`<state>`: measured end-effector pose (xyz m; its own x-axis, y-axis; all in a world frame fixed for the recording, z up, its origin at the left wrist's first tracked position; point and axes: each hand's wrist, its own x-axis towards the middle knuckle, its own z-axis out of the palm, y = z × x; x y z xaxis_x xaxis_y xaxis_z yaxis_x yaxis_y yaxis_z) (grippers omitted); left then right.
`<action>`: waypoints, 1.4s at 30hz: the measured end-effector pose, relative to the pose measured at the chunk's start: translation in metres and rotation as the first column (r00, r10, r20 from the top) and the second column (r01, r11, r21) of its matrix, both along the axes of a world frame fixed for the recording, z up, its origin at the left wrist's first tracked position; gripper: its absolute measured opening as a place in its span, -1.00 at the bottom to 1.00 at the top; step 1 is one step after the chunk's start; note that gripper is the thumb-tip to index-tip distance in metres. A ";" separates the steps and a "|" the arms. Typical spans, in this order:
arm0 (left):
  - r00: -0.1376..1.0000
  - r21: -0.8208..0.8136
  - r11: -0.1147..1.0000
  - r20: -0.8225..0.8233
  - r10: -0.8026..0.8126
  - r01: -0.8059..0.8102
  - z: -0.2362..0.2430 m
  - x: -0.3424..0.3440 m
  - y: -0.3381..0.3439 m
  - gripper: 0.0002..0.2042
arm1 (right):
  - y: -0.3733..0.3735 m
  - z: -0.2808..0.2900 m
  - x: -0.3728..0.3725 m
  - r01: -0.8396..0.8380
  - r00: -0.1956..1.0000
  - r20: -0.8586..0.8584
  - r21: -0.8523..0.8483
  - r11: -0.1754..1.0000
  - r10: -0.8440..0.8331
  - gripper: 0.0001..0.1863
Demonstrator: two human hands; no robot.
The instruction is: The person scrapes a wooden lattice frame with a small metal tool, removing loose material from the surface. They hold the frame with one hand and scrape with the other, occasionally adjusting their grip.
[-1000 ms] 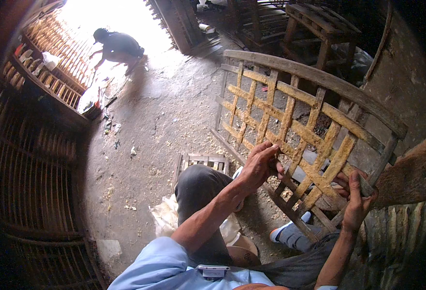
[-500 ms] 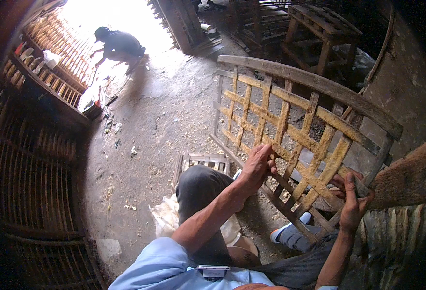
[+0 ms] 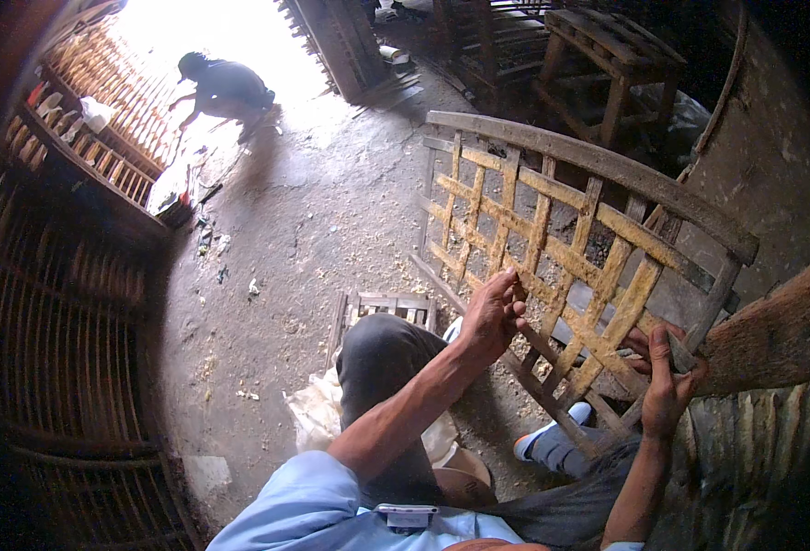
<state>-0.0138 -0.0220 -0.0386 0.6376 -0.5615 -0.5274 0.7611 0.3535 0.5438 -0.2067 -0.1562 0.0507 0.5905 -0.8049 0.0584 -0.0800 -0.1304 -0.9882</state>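
Observation:
A wooden frame with a woven lattice of yellowish slats (image 3: 566,259) leans tilted in front of me, its grey outer bars (image 3: 598,170) worn. At its lower right corner my right hand (image 3: 667,372) is wrapped round the side bar, thumb on the near face and fingers partly behind. My left hand (image 3: 492,317) is closed in a pinch in front of the lattice, close to its lower middle. Whatever lies between those fingertips, if anything, is too small to make out.
A smaller slatted wooden piece (image 3: 391,308) and a whitish sack (image 3: 317,409) lie by my bent knee (image 3: 386,354). A thick timber (image 3: 763,335) stands at the right. Behind are a wooden stool (image 3: 611,60) and a crouching person (image 3: 226,90). Shavings litter the floor (image 3: 285,248).
The frame's upper edge has shifted slightly down, and its left end slightly right. My left hand has moved only a little at the lattice; my right hand keeps its grip.

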 end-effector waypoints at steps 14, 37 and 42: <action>0.954 -0.015 0.983 0.245 -0.173 0.182 0.019 0.001 0.011 -0.87 | 0.000 0.005 -0.001 0.108 0.993 0.041 0.041 0.993 -0.109 -0.65; 0.987 0.098 0.993 0.139 -0.084 0.071 -0.007 0.008 0.006 -0.86 | 0.001 0.005 -0.004 -0.039 0.999 -0.007 0.010 0.999 0.039 -0.56; 0.602 0.124 0.990 0.796 -0.062 -0.061 -0.061 0.015 0.015 -0.89 | 0.003 -0.006 -0.003 -0.087 0.996 0.028 -0.078 0.993 0.090 -0.62</action>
